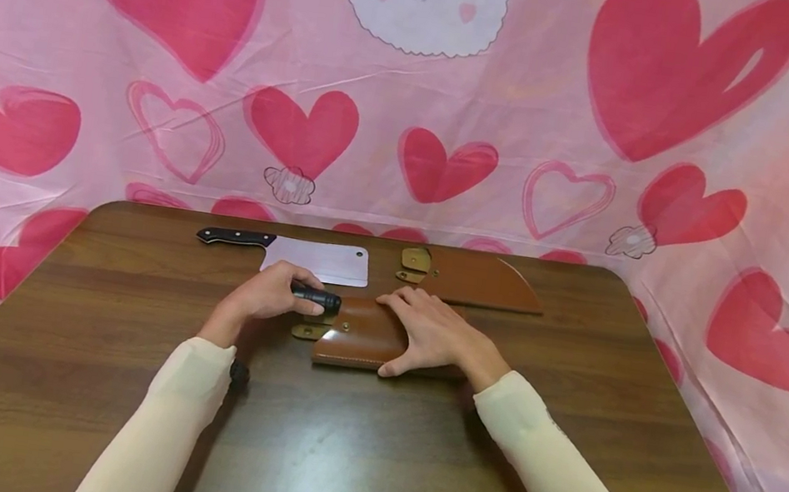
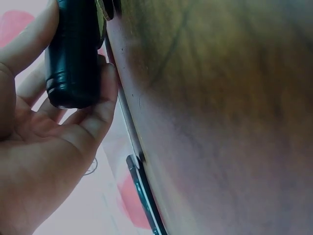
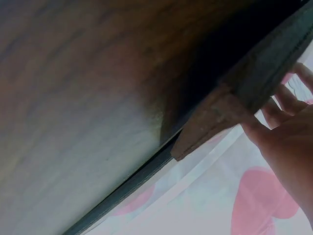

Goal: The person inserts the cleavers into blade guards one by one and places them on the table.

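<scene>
My left hand [image 1: 270, 293] grips a smooth black handle [image 2: 73, 63], thumb on one side and fingers on the other. The handle meets the strap end of a brown leather knife sheath [image 1: 363, 334]; any blade on it is hidden. My right hand [image 1: 434, 331] spans the same sheath, its thumb at the near edge and its fingers over the far edge. In the right wrist view, the thumb and fingers hold the sheath's dark edge [image 3: 266, 63] from its two sides. Two tan snap straps, one partly covered, stick out from its left end.
Behind the left hand lies a cleaver [image 1: 320, 261] with a riveted black handle pointing left. Another brown leather sheath [image 1: 484, 282] with tan straps lies at the back right. All rest on a wooden table [image 1: 336, 448] before a pink heart-patterned cloth [image 1: 522, 96].
</scene>
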Action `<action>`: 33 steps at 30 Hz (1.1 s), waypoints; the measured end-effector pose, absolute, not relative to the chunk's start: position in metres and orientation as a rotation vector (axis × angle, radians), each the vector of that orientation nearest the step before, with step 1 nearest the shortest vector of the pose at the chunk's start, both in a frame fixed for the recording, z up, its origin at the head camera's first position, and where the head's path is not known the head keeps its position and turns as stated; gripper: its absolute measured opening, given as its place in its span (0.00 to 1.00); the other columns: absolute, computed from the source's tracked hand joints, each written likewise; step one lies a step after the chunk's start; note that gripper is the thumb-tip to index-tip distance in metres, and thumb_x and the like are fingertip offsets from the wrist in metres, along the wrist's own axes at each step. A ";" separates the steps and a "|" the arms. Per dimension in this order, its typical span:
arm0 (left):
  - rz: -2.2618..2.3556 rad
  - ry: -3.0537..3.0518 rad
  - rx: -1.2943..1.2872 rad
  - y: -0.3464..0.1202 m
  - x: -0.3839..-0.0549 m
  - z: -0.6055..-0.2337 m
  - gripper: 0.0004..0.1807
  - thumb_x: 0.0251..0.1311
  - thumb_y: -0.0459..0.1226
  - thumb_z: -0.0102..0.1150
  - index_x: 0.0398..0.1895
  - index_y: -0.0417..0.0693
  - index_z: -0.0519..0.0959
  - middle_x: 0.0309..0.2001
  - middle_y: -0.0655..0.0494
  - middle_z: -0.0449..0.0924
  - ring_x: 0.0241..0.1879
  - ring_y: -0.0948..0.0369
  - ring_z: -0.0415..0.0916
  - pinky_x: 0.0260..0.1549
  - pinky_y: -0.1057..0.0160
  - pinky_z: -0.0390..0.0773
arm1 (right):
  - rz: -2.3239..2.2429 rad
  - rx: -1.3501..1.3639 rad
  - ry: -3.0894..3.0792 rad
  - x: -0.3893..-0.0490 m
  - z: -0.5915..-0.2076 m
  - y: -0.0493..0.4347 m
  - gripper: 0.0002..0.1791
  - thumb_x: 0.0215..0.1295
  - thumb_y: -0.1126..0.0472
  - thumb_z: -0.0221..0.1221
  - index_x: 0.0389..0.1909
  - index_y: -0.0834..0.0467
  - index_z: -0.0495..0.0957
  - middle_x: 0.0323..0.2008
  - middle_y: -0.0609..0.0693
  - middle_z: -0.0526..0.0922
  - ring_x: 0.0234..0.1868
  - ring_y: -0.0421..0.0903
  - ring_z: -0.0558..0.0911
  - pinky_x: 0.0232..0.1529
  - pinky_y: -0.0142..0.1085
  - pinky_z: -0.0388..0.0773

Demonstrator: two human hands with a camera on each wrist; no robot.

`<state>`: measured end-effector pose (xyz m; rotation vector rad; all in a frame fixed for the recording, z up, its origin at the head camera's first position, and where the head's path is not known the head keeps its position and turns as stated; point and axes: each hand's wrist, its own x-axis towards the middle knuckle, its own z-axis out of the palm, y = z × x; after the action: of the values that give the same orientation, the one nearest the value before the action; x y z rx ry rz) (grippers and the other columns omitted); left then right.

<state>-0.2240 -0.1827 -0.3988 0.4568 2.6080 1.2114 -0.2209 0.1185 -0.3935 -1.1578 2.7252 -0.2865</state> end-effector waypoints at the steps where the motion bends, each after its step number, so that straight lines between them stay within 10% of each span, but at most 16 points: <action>1: 1.206 2.608 0.454 -0.182 -0.224 -0.399 0.15 0.57 0.35 0.74 0.46 0.37 0.85 0.39 0.49 0.85 0.39 0.53 0.76 0.43 0.57 0.74 | -0.285 -1.159 2.722 -0.221 -0.394 0.119 0.60 0.42 0.26 0.70 0.74 0.51 0.63 0.65 0.50 0.69 0.62 0.49 0.70 0.62 0.49 0.69; 33: 1.215 2.620 0.496 -0.186 -0.222 -0.399 0.15 0.60 0.38 0.71 0.47 0.38 0.85 0.41 0.48 0.85 0.44 0.51 0.77 0.49 0.51 0.75 | -0.434 -1.053 2.645 -0.225 -0.396 0.127 0.50 0.57 0.28 0.65 0.76 0.49 0.63 0.70 0.51 0.66 0.69 0.52 0.66 0.70 0.53 0.61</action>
<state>-0.2224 -0.1857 -0.3992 0.4956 2.6203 1.2148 -0.2245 0.1270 -0.3957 -1.0534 2.6451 -0.4341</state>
